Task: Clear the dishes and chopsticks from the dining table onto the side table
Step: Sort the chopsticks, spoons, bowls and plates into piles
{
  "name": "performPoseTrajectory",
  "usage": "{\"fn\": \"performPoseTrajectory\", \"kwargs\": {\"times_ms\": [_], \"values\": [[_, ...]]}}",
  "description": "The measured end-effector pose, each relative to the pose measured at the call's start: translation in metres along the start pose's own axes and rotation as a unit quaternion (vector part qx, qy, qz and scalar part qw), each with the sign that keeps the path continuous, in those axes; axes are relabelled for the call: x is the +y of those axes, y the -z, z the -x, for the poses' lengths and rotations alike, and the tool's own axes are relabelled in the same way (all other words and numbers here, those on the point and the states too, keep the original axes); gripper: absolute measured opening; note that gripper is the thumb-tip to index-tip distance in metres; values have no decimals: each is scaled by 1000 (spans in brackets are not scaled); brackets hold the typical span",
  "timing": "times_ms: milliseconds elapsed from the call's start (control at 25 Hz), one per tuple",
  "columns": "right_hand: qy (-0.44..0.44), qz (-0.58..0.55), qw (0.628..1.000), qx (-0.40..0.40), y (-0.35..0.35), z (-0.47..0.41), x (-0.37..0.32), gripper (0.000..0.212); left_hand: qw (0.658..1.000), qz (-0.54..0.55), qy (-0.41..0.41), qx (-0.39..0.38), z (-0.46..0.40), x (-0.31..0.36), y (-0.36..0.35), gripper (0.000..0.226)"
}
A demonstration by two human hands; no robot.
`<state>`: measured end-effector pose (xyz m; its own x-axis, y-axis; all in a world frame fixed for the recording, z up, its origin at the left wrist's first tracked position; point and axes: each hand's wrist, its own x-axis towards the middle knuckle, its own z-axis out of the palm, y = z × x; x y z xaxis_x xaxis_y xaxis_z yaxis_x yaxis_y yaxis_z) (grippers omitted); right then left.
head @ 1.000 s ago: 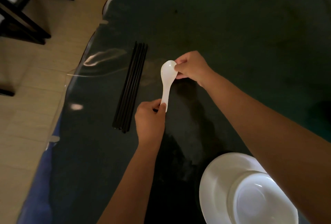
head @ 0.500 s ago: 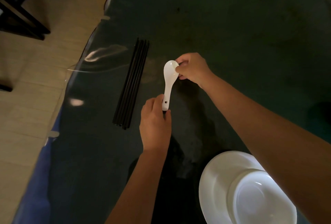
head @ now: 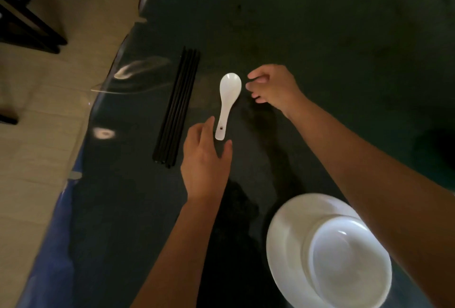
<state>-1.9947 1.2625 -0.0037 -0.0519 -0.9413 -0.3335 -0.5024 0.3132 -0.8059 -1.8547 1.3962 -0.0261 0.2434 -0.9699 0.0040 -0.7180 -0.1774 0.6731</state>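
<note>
A white ceramic spoon lies flat on the dark glass-topped table, bowl end away from me. My left hand hovers just below its handle tip with fingers spread, holding nothing. My right hand sits just right of the spoon's bowl, fingers loosely curled and apart from it. Several black chopsticks lie side by side to the left of the spoon. A white bowl rests on a white plate at the near right, partly behind my right forearm.
The table's left edge curves beside a beige tiled floor. A dark-framed chair stands at the upper left on that floor.
Both hands have let go of the spoon, which now lies on the table. My right hand moved slightly right, my left hand drew back from the handle.
</note>
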Motion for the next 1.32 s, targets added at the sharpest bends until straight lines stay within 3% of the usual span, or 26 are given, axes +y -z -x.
{"fn": "performPoseTrajectory", "kwargs": {"times_ms": [120,240,320,440,560,720,880,1320], "values": [[43,38,998,0,42,58,14,17,998,63,11,-1,34,14,16,37],[91,156,983,25,78,131,44,19,990,106,8,-95,80,33,23,41],[125,217,967,53,91,179,66,28,981,68,-81,-164,108,41,26,53],[169,294,939,60,98,239,95,39,937,7,-224,-269,135,42,32,70],[182,293,937,61,95,284,122,40,901,-71,-305,-299,150,36,31,81],[100,219,970,46,85,308,149,36,890,-80,-308,-327,160,27,20,78],[26,44,995,88,77,310,153,35,917,-31,-298,-264,168,25,7,62],[45,35,991,124,95,268,115,36,933,-21,-317,-166,128,35,3,64]]}}
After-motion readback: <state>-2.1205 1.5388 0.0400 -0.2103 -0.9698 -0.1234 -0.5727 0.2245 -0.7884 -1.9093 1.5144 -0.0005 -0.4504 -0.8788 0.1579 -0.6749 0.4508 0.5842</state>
